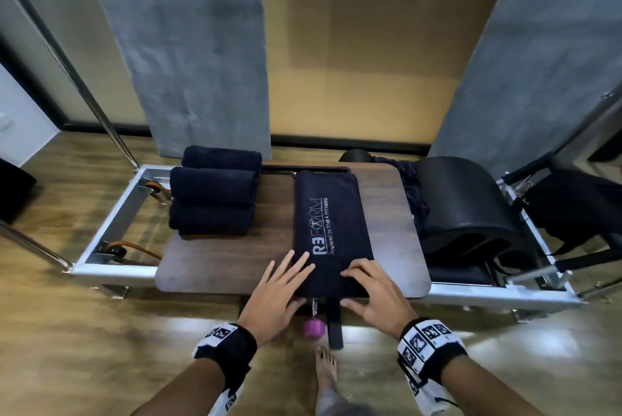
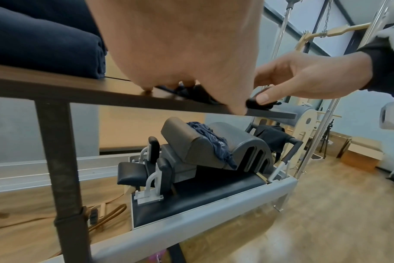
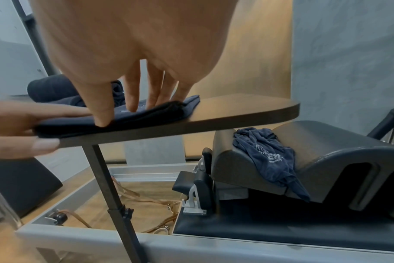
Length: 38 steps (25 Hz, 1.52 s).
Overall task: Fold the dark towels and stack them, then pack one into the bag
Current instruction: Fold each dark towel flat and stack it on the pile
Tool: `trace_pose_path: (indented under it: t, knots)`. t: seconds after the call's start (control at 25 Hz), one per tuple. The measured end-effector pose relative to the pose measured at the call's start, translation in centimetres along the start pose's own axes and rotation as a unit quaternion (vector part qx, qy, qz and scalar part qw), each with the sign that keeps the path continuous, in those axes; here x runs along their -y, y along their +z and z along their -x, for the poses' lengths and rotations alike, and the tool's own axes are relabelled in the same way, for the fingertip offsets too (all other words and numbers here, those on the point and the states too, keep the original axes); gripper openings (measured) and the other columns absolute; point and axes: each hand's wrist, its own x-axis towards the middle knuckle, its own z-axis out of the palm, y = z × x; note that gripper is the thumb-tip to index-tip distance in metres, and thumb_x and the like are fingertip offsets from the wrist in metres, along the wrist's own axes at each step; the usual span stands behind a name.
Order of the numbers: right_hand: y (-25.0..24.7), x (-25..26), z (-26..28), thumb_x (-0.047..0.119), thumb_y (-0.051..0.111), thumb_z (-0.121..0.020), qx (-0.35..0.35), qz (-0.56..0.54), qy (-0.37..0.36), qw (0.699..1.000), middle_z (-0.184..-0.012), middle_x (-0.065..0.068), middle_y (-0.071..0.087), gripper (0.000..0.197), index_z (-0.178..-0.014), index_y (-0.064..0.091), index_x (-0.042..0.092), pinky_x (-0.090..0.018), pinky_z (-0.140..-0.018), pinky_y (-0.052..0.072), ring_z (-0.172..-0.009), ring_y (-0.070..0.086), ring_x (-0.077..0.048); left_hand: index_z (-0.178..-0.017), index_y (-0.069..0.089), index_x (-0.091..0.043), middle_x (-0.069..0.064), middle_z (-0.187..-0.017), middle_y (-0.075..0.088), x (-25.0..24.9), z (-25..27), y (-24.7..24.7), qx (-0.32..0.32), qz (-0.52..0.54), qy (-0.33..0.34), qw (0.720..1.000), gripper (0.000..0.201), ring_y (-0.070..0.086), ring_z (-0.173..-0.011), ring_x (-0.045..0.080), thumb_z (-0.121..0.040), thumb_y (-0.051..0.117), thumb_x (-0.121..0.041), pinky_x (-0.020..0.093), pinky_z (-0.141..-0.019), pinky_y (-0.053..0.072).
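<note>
A dark towel (image 1: 331,224) with a white REFORM logo lies folded into a long strip down the middle of the wooden table top (image 1: 229,264). My left hand (image 1: 289,281) lays straight fingers on its near left corner, thumb at the table's front edge. My right hand (image 1: 367,284) pinches the near right end, fingers curled on top and thumb at the towel's edge (image 2: 252,105). A stack of folded dark towels (image 1: 213,190) sits at the table's far left. Another dark towel (image 3: 272,156) lies crumpled on the arc barrel (image 1: 471,207).
The table stands over a metal reformer frame (image 1: 111,213). A black fabric item (image 1: 572,210), possibly the bag, hangs on the bar at the far right. A pink dumbbell (image 1: 314,327) and my bare foot (image 1: 325,365) are on the wooden floor below the table's front edge.
</note>
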Motion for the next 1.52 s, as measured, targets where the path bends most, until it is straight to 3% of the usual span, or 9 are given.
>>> trace_pose_path:
  t: [0.12,0.28,0.52,0.68,0.8,0.96,1.12,1.36,1.52]
  knots:
    - [0.2,0.4,0.1,0.039,0.081,-0.085,-0.001,0.019,-0.004,1.0,-0.135,0.011,0.047,0.057,-0.136,0.059,0.025,-0.022,-0.107,0.042,-0.126,0.043,-0.006,-0.145,0.055,-0.029,-0.012,-0.169,0.029,-0.3,0.2,-1.0,-0.042,0.036,0.006,0.998,0.044,0.02,-0.158,0.014,-0.101,0.062,-0.026,0.04,-0.128,0.024]
    - [-0.3,0.7,-0.3,0.038,0.079,-0.088,0.0,0.026,0.003,1.0,-0.135,0.008,0.048,0.055,-0.137,0.059,0.024,-0.023,-0.107,0.042,-0.125,0.045,-0.009,-0.112,0.075,-0.022,-0.013,-0.13,0.055,-0.6,-0.4,-1.6,-0.117,0.086,-0.012,0.989,0.015,0.049,-0.121,0.013,-0.099,0.069,-0.018,0.033,-0.098,0.045]
    - [-0.8,0.8,-0.8,0.026,0.072,-0.094,0.009,0.013,0.032,0.999,-0.131,0.009,0.052,0.052,-0.14,0.048,0.026,-0.025,-0.105,0.044,-0.12,0.05,-0.009,-0.096,0.07,-0.023,-0.014,-0.098,0.065,-0.2,-2.7,-1.0,-0.159,0.256,-0.135,0.944,0.011,0.052,-0.098,0.007,-0.103,0.063,-0.017,0.029,-0.085,0.044]
    - [-1.0,0.7,-1.3,0.006,0.063,-0.098,-0.034,0.032,0.006,0.999,-0.114,0.002,0.063,0.026,-0.122,0.062,0.017,-0.037,-0.089,0.054,-0.102,0.058,-0.018,-0.089,0.067,-0.036,-0.007,-0.087,0.068,0.3,-3.8,-1.0,-0.135,0.292,-0.207,0.924,0.017,0.054,-0.088,0.007,-0.102,0.065,-0.025,0.033,-0.083,0.044]
    - [-1.0,0.3,-1.9,-0.001,0.064,-0.095,-0.05,0.042,-0.005,0.998,-0.117,-0.001,0.061,0.021,-0.112,0.07,0.011,-0.03,-0.091,0.053,-0.103,0.059,-0.018,-0.09,0.069,-0.036,-0.006,-0.082,0.069,0.4,-4.2,-1.1,-0.137,0.314,-0.232,0.91,0.011,0.057,-0.077,0.01,-0.098,0.071,-0.029,0.036,-0.078,0.052]
    - [-0.9,-0.1,-2.9,0.004,0.063,-0.096,-0.044,0.089,0.017,0.995,-0.111,0.003,0.063,0.022,-0.111,0.074,0.017,-0.037,-0.09,0.047,-0.106,0.057,-0.019,-0.097,0.055,-0.04,-0.015,-0.08,0.068,0.2,-3.9,-1.4,-0.154,0.297,-0.232,0.913,0.017,0.057,-0.077,0.005,-0.096,0.072,-0.035,0.027,-0.064,0.046]
    - [-1.7,-0.6,-4.0,0.004,0.061,-0.098,-0.053,-0.027,0.086,0.995,-0.098,0.001,0.065,0.028,-0.118,0.062,0.022,-0.039,-0.082,0.051,-0.093,0.062,-0.023,-0.091,0.067,-0.04,-0.012,-0.076,0.059,-0.2,-4.1,-1.6,-0.151,0.228,-0.211,0.938,0.011,0.053,-0.085,0.004,-0.098,0.07,-0.032,0.023,-0.064,0.039]
    - [-1.3,-0.5,-3.7,0.022,0.067,-0.098,-0.079,0.161,0.011,0.984,-0.117,-0.002,0.062,0.015,-0.105,0.078,0.015,-0.041,-0.086,0.049,-0.109,0.062,-0.026,-0.086,0.072,-0.036,-0.014,-0.073,0.063,-0.1,-5.1,-1.9,-0.131,0.247,-0.237,0.93,0.014,0.056,-0.073,0.004,-0.099,0.069,-0.034,0.028,-0.063,0.04]
    - [-1.3,-0.2,-3.2,0.048,0.064,-0.096,-0.039,0.215,-0.046,0.975,-0.114,0.001,0.062,0.038,-0.106,0.077,0.014,-0.04,-0.088,0.05,-0.109,0.062,-0.022,-0.082,0.067,-0.034,-0.014,-0.071,0.066,0.0,-6.1,-2.2,-0.106,0.24,-0.289,0.921,0.018,0.059,-0.068,-0.001,-0.098,0.068,-0.04,0.024,-0.057,0.038]
